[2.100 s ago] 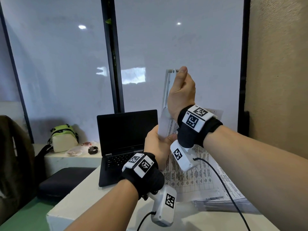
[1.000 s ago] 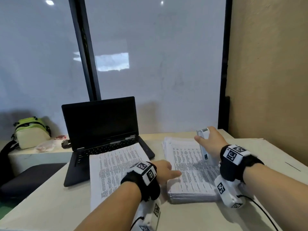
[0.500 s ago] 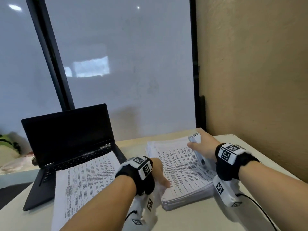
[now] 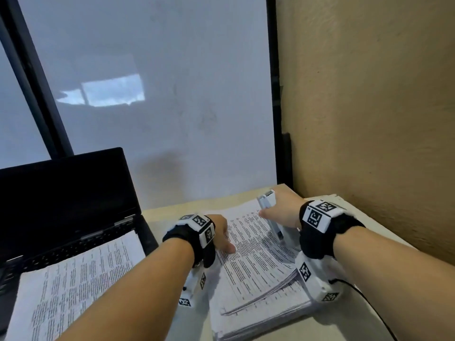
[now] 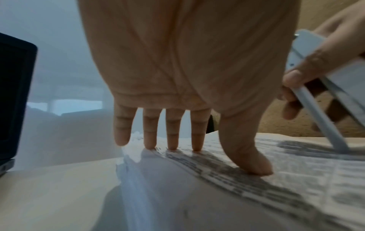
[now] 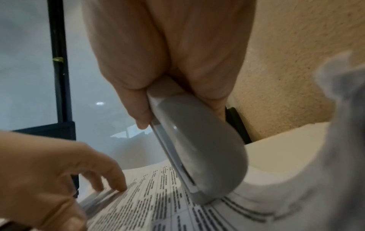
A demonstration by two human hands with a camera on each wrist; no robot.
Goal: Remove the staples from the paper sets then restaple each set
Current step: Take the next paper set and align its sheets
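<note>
Both hands have dropped to the paper stack (image 4: 258, 271) at the desk's (image 4: 364, 323) right edge: left hand (image 4: 219, 232) flat, fingers straight; right hand (image 4: 283, 210) gripping the stapler (image 4: 269, 215); we advise peeling one set squarely

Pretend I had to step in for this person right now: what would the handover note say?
Right hand: its grip is around the white stapler, whose lower end rests on the paper stack at the desk's right side.
Left hand: fingers straight, thumb and fingertips pressing on the top sheet at the stack's left edge; it grips nothing.
A separate paper set lies to the left, partly over the keyboard of the open laptop.
Done: cannot be told for sure; that left set seems put aside.
Left: the thick stack looks mostly unprocessed. No staple is visible in these views, so check each set's corner before restapling.
</note>
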